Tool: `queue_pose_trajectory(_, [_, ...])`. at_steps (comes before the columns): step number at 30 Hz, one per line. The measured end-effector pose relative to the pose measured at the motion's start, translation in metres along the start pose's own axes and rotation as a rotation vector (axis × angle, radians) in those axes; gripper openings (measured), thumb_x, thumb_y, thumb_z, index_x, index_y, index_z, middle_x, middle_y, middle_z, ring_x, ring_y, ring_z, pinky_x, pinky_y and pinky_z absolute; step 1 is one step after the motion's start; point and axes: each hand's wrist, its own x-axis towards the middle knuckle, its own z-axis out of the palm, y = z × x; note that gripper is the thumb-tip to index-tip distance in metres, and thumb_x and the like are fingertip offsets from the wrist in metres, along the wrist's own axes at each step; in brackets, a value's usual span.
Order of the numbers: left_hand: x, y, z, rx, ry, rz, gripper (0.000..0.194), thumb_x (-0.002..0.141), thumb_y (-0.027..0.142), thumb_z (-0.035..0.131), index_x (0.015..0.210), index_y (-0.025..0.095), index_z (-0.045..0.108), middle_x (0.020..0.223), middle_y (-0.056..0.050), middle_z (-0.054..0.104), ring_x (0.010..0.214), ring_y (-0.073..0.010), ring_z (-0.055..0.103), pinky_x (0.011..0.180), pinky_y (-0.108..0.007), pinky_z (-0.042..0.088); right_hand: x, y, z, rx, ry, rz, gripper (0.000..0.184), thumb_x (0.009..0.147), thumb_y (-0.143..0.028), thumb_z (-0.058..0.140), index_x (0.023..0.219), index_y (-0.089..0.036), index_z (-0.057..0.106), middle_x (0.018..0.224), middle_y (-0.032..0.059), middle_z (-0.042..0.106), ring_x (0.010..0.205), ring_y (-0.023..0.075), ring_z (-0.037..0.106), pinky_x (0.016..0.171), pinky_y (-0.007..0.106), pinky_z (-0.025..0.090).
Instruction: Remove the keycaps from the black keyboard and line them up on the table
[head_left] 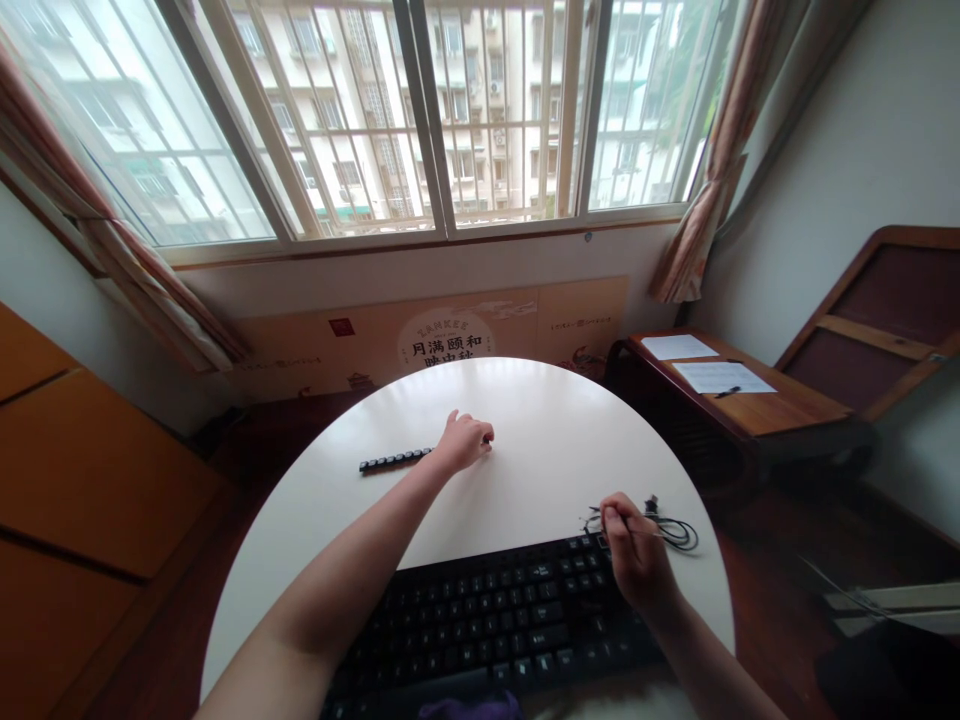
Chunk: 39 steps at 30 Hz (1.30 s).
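A black keyboard [487, 625] lies at the near side of the round white table [300, 530], partly covered by my left forearm. Farther back on the tabletop is a straight row of black keycaps [394, 461]. My left hand [466, 440] is at the right end of this row, its fingers pinched on a small dark piece that looks like a keycap. Over the keyboard's upper right corner, my right hand [634, 545] is closed, with thin wire [590, 522] sticking out to its left. What its fingers hold is mostly hidden. A coiled black cable [681, 535] rests just beyond that hand.
Something purple [472, 706] shows at the bottom edge, in front of the keyboard. To the right stands a wooden desk [806, 405] with papers [724, 377] and a pen [727, 392]. A barred window [442, 215] and a printed panel [322, 335] are behind the table.
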Motion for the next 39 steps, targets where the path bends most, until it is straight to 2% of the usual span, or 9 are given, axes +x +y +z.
queue_pose_trajectory(13, [-0.003,-0.016,0.0,-0.02,-0.034,-0.014,0.028,0.075,0.026,0.07,0.103,0.031,0.071,0.095,-0.001,0.075,0.109,-0.0274,0.057,0.114,-0.061,0.012,0.0,-0.001,-0.001,0.011,-0.001,0.004,0.027,0.101,-0.029,0.036,0.079,-0.02,0.049,0.063,-0.002,0.046,0.055,0.0142,0.045,0.054,0.027,0.035])
queue_pose_trajectory(17, [-0.006,-0.013,-0.009,-0.025,-0.034,-0.005,0.032,0.075,0.029,0.073,0.107,0.031,0.07,0.103,-0.002,0.074,0.112,-0.0296,0.056,0.114,-0.063,0.014,0.0,-0.002,-0.001,0.039,-0.005,0.032,0.028,0.101,-0.029,0.035,0.078,-0.021,0.049,0.061,-0.0029,0.044,0.054,0.0138,0.044,0.054,0.027,0.035])
queue_pose_trajectory(21, [-0.014,0.015,-0.024,-0.043,0.055,0.023,0.032,0.084,0.041,0.067,0.112,0.026,0.069,0.124,-0.008,0.066,0.118,-0.0309,0.053,0.114,-0.059,0.018,0.001,-0.002,-0.002,0.099,-0.048,0.094,0.031,0.101,-0.031,0.034,0.075,-0.021,0.046,0.058,-0.0041,0.039,0.051,0.0132,0.041,0.052,0.026,0.032])
queue_pose_trajectory(23, [-0.021,0.044,-0.027,-0.087,0.136,0.067,0.026,0.089,0.044,0.059,0.097,0.022,0.071,0.113,-0.008,0.069,0.106,-0.0274,0.059,0.106,-0.049,0.034,0.002,-0.003,-0.002,0.113,-0.096,0.128,0.031,0.101,-0.031,0.033,0.074,-0.021,0.044,0.057,-0.0046,0.037,0.05,0.0129,0.039,0.05,0.026,0.03])
queue_pose_trajectory(25, [-0.031,0.079,-0.023,-0.149,0.081,0.113,0.031,0.093,0.046,0.053,0.085,0.02,0.069,0.093,-0.006,0.071,0.088,-0.0229,0.063,0.087,-0.038,0.046,0.004,-0.005,-0.002,0.098,-0.151,0.149,0.031,0.101,-0.032,0.033,0.074,-0.021,0.044,0.056,-0.005,0.035,0.05,0.0128,0.037,0.05,0.026,0.029])
queue_pose_trajectory(27, [-0.041,0.112,-0.012,-0.173,-0.013,0.123,0.034,0.095,0.044,0.048,0.078,0.02,0.067,0.083,-0.005,0.07,0.078,-0.0209,0.063,0.073,-0.032,0.048,0.006,-0.006,-0.002,0.06,-0.188,0.151,0.03,0.101,-0.032,0.033,0.075,-0.021,0.045,0.056,-0.0051,0.035,0.05,0.0128,0.037,0.052,0.026,0.029])
queue_pose_trajectory(29, [-0.049,0.134,0.0,-0.159,-0.077,0.144,0.037,0.096,0.043,0.045,0.076,0.02,0.066,0.082,-0.006,0.07,0.077,-0.0216,0.064,0.068,-0.031,0.047,0.007,-0.008,-0.001,0.004,-0.203,0.138,0.03,0.101,-0.031,0.033,0.076,-0.021,0.045,0.057,-0.0047,0.037,0.051,0.0132,0.039,0.054,0.027,0.031])
queue_pose_trajectory(32, [-0.052,0.144,0.015,-0.149,-0.133,0.137,0.038,0.097,0.042,0.041,0.08,0.02,0.067,0.087,-0.007,0.072,0.082,-0.023,0.065,0.068,-0.031,0.047,0.01,-0.008,0.0,-0.085,-0.212,0.117,0.03,0.101,-0.032,0.032,0.077,-0.02,0.047,0.059,-0.0034,0.042,0.054,0.014,0.044,0.058,0.027,0.032])
queue_pose_trajectory(39, [-0.048,0.132,0.028,-0.155,-0.164,0.093,0.041,0.098,0.043,0.036,0.084,0.022,0.068,0.091,-0.006,0.073,0.086,-0.0227,0.066,0.07,-0.03,0.047,0.012,-0.01,0.004,-0.259,-0.312,0.057,0.03,0.101,-0.03,0.029,0.081,-0.021,0.048,0.059,-0.0017,0.05,0.054,0.0161,0.051,0.058,0.028,0.033])
